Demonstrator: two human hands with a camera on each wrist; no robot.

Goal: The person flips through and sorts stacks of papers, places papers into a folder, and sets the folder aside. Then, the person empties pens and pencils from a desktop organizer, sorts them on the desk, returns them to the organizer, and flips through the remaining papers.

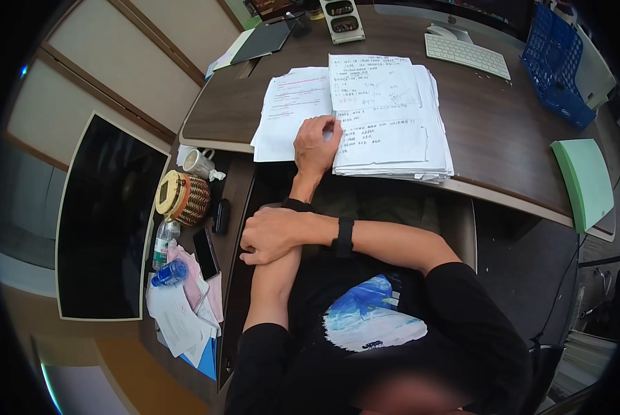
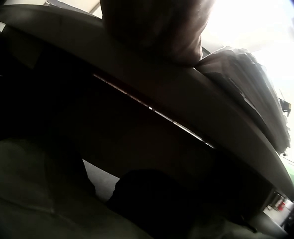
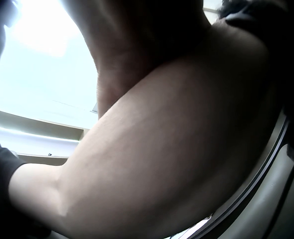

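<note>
In the head view my left hand (image 1: 317,145) rests at the desk's front edge, between two piles of paper. Its fingers are bent, with thumb and forefinger forming a ring at the left edge of the handwritten sheets (image 1: 382,138); I cannot tell if they pinch a page. To its left lie printed sheets (image 1: 282,104) with red lines. My right hand (image 1: 272,235) lies across the left forearm (image 1: 272,290), its fingers curled over it and gripping it. The right wrist view is filled by that bare forearm (image 3: 162,149). Underneath the left hand (image 2: 157,30), the left wrist view shows the dark desk edge.
On the side desk at left stand a monitor (image 1: 109,221), a mug (image 1: 199,164), a woven basket (image 1: 182,197), a bottle (image 1: 163,245), a phone (image 1: 205,252) and loose papers (image 1: 178,315). Further back are a keyboard (image 1: 467,55), a blue basket (image 1: 555,66) and a green folder (image 1: 583,183).
</note>
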